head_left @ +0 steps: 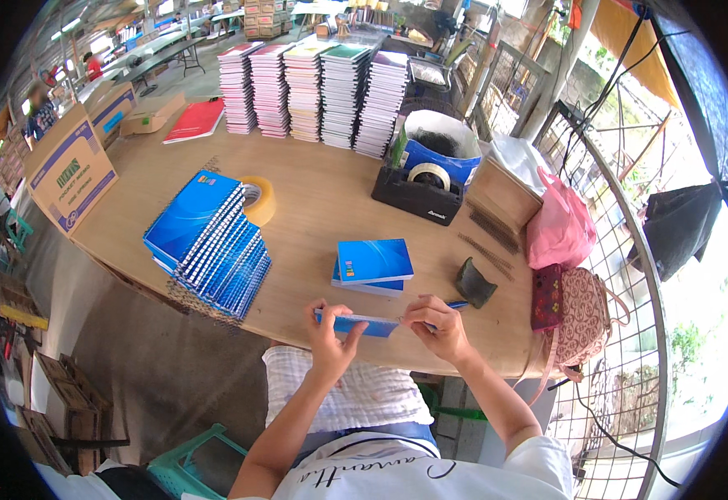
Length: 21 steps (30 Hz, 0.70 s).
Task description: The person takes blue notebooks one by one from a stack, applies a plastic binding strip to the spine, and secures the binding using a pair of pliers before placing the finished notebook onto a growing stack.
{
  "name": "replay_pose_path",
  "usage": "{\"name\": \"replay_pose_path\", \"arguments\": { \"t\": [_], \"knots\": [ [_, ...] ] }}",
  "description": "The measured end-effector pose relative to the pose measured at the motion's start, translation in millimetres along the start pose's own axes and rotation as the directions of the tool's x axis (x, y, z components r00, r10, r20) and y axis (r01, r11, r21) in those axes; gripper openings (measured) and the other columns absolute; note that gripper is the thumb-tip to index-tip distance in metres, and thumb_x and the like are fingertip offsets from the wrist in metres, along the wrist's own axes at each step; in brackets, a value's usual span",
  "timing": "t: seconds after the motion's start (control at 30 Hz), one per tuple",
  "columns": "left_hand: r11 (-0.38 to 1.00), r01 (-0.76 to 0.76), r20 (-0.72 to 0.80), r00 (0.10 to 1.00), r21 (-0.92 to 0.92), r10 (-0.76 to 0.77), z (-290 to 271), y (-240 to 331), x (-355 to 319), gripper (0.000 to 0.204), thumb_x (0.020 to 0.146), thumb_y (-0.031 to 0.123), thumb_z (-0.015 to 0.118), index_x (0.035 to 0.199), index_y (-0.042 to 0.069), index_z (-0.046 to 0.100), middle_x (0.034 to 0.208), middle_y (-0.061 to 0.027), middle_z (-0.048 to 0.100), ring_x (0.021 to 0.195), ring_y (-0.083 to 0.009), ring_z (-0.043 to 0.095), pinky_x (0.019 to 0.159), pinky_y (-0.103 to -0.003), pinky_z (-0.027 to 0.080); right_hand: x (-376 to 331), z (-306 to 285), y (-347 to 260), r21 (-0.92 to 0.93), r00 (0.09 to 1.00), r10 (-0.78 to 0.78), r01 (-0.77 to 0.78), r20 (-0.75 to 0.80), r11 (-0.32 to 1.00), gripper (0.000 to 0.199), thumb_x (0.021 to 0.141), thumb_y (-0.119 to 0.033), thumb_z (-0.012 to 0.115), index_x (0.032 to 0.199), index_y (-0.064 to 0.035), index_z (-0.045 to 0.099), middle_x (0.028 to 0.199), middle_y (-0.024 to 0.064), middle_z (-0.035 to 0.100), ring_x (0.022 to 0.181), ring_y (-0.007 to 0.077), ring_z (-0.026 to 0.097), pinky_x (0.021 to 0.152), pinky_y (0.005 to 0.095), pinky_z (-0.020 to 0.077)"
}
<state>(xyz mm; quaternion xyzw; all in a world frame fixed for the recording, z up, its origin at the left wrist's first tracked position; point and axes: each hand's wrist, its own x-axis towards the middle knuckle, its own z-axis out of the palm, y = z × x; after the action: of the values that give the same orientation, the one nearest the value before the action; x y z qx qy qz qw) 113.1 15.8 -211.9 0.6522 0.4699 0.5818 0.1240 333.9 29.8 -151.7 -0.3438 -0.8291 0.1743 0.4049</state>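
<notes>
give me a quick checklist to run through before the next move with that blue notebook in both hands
1. Grip: left hand and right hand each hold one end of the blue notebook: ok.
2. Support: the notebook sits at the near edge of the wooden table, partly over the lap: ok.
3. Small stack of blue notebooks just behind the hands, squared up: ok.
4. Fanned row of spiral-bound blue notebooks to the left, some overhanging the table edge: not ok.
5. Loose wire coils within the right hand's reach: ok.
6. Whether the held notebook is already bound: cannot tell.
</notes>
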Motion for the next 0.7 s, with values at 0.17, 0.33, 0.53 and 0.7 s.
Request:
{"name": "replay_pose_path", "arguments": {
  "t": [0.17, 0.33, 0.53, 0.7],
  "knots": [
    [0.999, 0.044, 0.019, 0.999, -0.002, -0.044, 0.0, -3.2, -3.1, 0.038, 0.077, 0.026, 0.08, 0.1, 0.006, 0.056, 0.099, -0.0104, 0.055, 0.105, -0.0314, 0.042, 0.089, -0.046, 0.036, -0.4, -2.7, -6.1, 0.071, 0.981, 0.154, -0.163, 0.122, 0.984, 0.023, 0.08, 0.003, 0.067, 0.101, -0.0061, 0.064, 0.093, 0.0098, 0.066, 0.086, 0.0286, 0.064, 0.071, 0.0366, 0.0517],
    [0.998, 0.068, 0.029, 0.997, -0.011, -0.067, 0.0, -0.9, -4.7, 0.038, 0.079, 0.027, 0.079, 0.1, 0.006, 0.055, 0.1, -0.0103, 0.054, 0.107, -0.0322, 0.041, 0.091, -0.047, 0.035, 7.0, -4.1, -23.4, -0.065, 0.953, 0.259, -0.251, 0.159, 0.966, 0.022, 0.083, -0.005, 0.067, 0.104, -0.0064, 0.06, 0.09, 0.0123, 0.064, 0.085, 0.0321, 0.064, 0.068, 0.0398, 0.051],
    [0.997, 0.073, 0.053, 0.996, -0.003, -0.073, 1.4, 1.6, -9.2, 0.037, 0.079, 0.023, 0.08, 0.101, 0.006, 0.055, 0.104, -0.0126, 0.051, 0.108, -0.0326, 0.041, 0.091, -0.047, 0.035, 10.6, 0.6, -32.9, -0.224, 0.979, 0.154, -0.122, 0.13, 0.967, 0.027, 0.079, -0.007, 0.07, 0.102, -0.0071, 0.055, 0.088, 0.0096, 0.062, 0.079, 0.0319, 0.062, 0.064, 0.0411, 0.0499],
    [0.997, 0.069, 0.042, 0.997, -0.018, -0.068, 1.9, 3.0, -9.8, 0.037, 0.078, 0.022, 0.08, 0.101, 0.007, 0.055, 0.108, -0.017, 0.045, 0.107, -0.032, 0.04, 0.09, -0.046, 0.035, 10.2, -4.8, -31.3, -0.13, 0.986, 0.141, -0.129, 0.09, 0.983, 0.026, 0.077, -0.005, 0.071, 0.097, -0.0069, 0.056, 0.088, 0.0103, 0.063, 0.08, 0.0308, 0.062, 0.065, 0.0417, 0.0501]
  ]
}}
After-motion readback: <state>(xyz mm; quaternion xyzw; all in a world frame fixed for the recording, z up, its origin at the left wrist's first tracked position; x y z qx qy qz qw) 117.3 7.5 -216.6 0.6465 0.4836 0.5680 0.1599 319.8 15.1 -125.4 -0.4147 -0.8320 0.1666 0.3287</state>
